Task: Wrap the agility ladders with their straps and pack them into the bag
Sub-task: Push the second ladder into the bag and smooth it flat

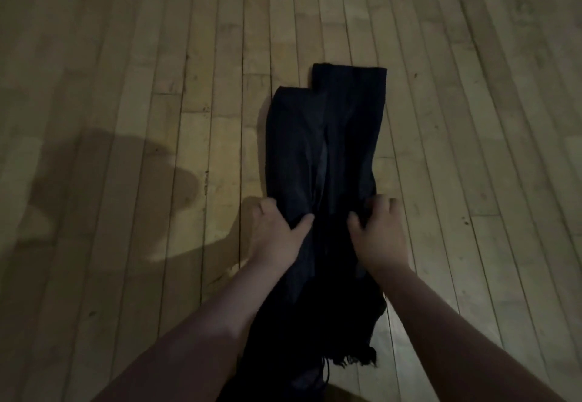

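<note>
A long black fabric bag (pixel 327 137) lies on the wooden floor, stretching away from me, with two stepped, squared ends at its far side. My left hand (pixel 277 231) grips the bag's left side near its middle, fingers curled into the cloth. On the bag's right side, my right hand (pixel 378 231) pinches the fabric the same way. The near end of the bag is bunched, with a frayed edge and a cord (pixel 326 370) hanging from it. No ladder rung or strap shows; whatever is inside the bag is hidden.
Pale wooden floorboards (pixel 157 55) surround the bag on all sides. A broad shadow (pixel 104 175) falls across the floor at the left. The light is dim.
</note>
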The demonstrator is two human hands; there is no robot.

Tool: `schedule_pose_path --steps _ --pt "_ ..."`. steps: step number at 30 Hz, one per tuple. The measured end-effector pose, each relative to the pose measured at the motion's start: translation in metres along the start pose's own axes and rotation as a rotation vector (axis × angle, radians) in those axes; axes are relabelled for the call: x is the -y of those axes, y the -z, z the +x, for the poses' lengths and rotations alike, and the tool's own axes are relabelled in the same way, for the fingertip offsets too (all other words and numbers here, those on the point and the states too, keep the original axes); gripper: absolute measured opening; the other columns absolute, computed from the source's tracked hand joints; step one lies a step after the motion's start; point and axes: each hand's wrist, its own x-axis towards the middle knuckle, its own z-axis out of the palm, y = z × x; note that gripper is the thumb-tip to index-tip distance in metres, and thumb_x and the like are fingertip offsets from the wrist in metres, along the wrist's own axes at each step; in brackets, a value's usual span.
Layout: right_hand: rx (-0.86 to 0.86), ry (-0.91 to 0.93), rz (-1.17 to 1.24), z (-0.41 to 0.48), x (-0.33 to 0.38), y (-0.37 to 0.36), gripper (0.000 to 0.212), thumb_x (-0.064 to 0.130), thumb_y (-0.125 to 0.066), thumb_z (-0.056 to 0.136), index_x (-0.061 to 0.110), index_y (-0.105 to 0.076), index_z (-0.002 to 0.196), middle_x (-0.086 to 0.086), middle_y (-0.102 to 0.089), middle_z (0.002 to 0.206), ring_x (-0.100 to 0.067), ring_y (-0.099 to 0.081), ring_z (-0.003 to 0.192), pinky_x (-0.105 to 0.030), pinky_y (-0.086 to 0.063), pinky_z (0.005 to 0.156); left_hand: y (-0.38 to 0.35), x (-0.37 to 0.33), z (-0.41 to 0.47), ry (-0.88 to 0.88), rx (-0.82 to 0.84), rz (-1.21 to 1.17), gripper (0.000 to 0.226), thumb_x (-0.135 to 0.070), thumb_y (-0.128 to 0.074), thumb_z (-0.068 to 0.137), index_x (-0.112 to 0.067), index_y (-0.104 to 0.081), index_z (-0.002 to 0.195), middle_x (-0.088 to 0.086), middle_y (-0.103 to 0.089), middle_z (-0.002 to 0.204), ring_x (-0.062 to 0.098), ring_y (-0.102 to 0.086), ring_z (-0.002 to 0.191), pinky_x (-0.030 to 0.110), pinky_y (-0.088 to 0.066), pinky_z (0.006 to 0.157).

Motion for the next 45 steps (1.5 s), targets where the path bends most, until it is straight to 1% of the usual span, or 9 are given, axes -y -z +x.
schedule_pose_path --steps 4,11,14,17,21,25,30,34,45 --pt "0.235 -0.244 0.267 0.032 0.016 -0.015 0.057 0.027 -0.071 0.083 0.003 -0.043 0.126 -0.015 -0.056 0.126 -0.030 -0.056 0.112 -0.024 -0.040 0.078 -0.020 -0.021 0.007 0.139 0.005 0.124 0.079 -0.038 -0.075 0.074 -0.008 -0.027 0.130 0.015 -0.035 0.129 0.030 -0.041 0.115 0.038 -0.045 0.094" --pt "0.443 -0.177 0.395 0.007 0.019 -0.027 0.040 0.023 -0.076 0.065 0.013 -0.063 0.102 -0.012 -0.061 0.106 -0.025 -0.061 0.099 -0.033 -0.054 0.082 -0.008 -0.011 0.014 0.292 0.032 -0.268 0.047 -0.015 -0.068 0.068 -0.006 -0.051 0.111 0.006 -0.059 0.098 0.021 -0.057 0.084 0.025 -0.045 0.059" --pt "0.458 -0.185 0.765 -0.020 0.022 -0.025 0.031 0.001 -0.065 0.074 0.017 -0.057 0.099 -0.005 -0.065 0.097 -0.020 -0.065 0.091 -0.020 -0.054 0.073 -0.004 -0.006 0.006 0.283 0.056 -0.567 0.059 -0.034 -0.071 0.066 -0.015 -0.054 0.119 0.003 -0.064 0.107 0.020 -0.061 0.091 0.031 -0.050 0.075" --pt "0.393 -0.134 0.952 -0.033 0.033 -0.029 0.039 0.016 -0.056 0.081 0.017 -0.045 0.119 -0.004 -0.062 0.116 -0.017 -0.061 0.109 -0.033 -0.052 0.091 -0.006 -0.013 -0.004 0.239 0.070 -0.648 0.092 -0.071 -0.068 0.049 -0.025 -0.054 0.128 -0.005 -0.064 0.115 0.018 -0.062 0.102 0.038 -0.051 0.091" --pt "0.260 0.032 0.882 -0.025 0.054 -0.023 0.056 0.045 -0.033 0.097 0.028 -0.021 0.149 0.005 -0.038 0.149 -0.006 -0.035 0.137 -0.037 -0.031 0.114 0.001 -0.032 -0.008 0.126 0.030 -0.711 0.066 -0.061 -0.067 0.071 -0.028 -0.056 0.126 -0.011 -0.064 0.116 0.010 -0.061 0.105 0.031 -0.049 0.094" --pt "0.176 0.157 0.880 -0.022 0.077 0.016 0.052 0.038 -0.031 0.100 0.012 -0.033 0.145 -0.007 -0.045 0.140 -0.019 -0.041 0.133 -0.046 -0.033 0.111 0.034 -0.073 -0.030 -0.061 0.005 -0.760 0.031 -0.042 -0.064 0.086 -0.033 -0.062 0.115 -0.015 -0.068 0.110 0.002 -0.063 0.103 0.024 -0.048 0.092" --pt "0.116 0.187 0.943 -0.033 0.136 0.135 0.045 0.022 -0.029 0.104 0.008 -0.029 0.147 -0.009 -0.042 0.141 -0.012 -0.040 0.133 -0.032 -0.031 0.114 0.110 -0.164 -0.086 -0.201 0.009 -0.834 0.047 -0.044 -0.065 0.083 -0.029 -0.055 0.127 -0.017 -0.064 0.117 -0.003 -0.060 0.107 0.018 -0.045 0.092" --pt "0.094 0.275 0.972 -0.030 0.214 0.263 0.046 0.027 -0.029 0.102 0.010 -0.034 0.144 -0.011 -0.045 0.139 -0.016 -0.044 0.131 -0.041 -0.034 0.112 0.201 -0.272 -0.136 -0.338 -0.044 -0.832 0.048 -0.036 -0.065 0.085 -0.022 -0.052 0.130 -0.013 -0.064 0.118 -0.004 -0.060 0.106 0.014 -0.047 0.090" --pt "-0.126 0.761 1.003 -0.005 0.500 0.774 0.042 0.035 -0.035 0.100 0.029 -0.037 0.142 0.016 -0.047 0.139 0.009 -0.042 0.127 -0.011 -0.035 0.103 0.545 -0.700 -0.340 -0.903 -0.382 -0.803 0.026 -0.032 -0.068 0.082 -0.036 -0.056 0.105 -0.023 -0.064 0.101 -0.015 -0.060 0.088 0.001 -0.042 0.069"
